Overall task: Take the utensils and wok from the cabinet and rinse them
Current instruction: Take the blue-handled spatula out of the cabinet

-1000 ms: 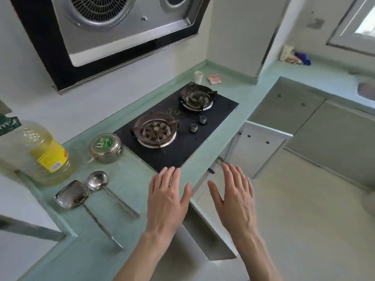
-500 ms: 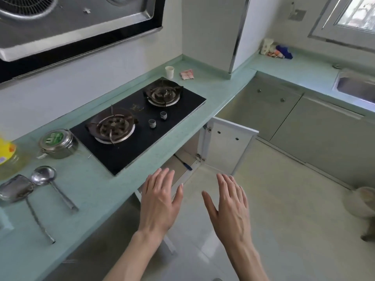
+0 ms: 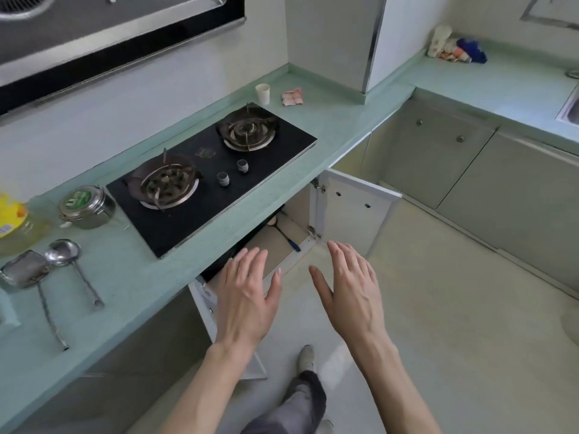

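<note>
The cabinet (image 3: 291, 245) under the stove is seen open at 12 o'clock; no wok is visible inside. The spatula (image 3: 26, 274) and ladle (image 3: 67, 261) are laid out at 9 o'clock, rinsing judged pending. Left hand (image 3: 247, 303) and right hand (image 3: 352, 291) are spread, nothing held.

A single head-worn camera looks forward and steeply down from standing height; the wide lens bends the countertop (image 3: 300, 183) edge and spreads the room outward; the view faces the corner where two counter runs meet, with the stove (image 3: 213, 173) upper left and the open cabinet (image 3: 354, 208) at centre; both forearms enter from the bottom edge, close to the lens; no second view shares the scene.
</note>
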{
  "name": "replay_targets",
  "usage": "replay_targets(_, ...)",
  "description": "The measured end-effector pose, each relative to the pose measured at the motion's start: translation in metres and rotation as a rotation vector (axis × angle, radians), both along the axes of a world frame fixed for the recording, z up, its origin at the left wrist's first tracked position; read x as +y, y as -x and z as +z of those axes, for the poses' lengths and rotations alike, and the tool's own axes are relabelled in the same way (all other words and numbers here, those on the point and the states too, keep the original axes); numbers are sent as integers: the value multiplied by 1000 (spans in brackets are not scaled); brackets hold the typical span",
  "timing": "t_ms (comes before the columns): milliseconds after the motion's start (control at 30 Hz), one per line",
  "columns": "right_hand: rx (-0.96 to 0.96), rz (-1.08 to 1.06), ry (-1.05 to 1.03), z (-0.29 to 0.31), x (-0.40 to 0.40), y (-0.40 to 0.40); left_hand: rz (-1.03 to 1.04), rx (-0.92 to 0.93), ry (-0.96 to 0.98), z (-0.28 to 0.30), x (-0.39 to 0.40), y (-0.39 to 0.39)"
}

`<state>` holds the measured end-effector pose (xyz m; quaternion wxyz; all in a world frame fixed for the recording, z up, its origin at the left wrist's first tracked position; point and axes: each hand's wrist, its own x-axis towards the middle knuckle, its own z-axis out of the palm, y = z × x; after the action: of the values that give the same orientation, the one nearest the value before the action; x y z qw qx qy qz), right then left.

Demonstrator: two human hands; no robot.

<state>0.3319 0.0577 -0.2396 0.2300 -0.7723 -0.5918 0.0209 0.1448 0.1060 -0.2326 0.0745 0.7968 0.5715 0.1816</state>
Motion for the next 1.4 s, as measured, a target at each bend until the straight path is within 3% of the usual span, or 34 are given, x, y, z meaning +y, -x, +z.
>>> replay_targets(500,-94,258,-4,6,141,-101,232,-110,-152,-23,107,-95)
replay_targets(700,-144,334,26,-10,192,-132,339,-117,-130,-30,139,-127)
replay_targets(1133,-127,709,144,-109,312,-187,667,-26,-29,-99,185,-206)
replay_targets(1400,-69,734,234,-198,356,-202,780,-30,65,-175,209,-232)
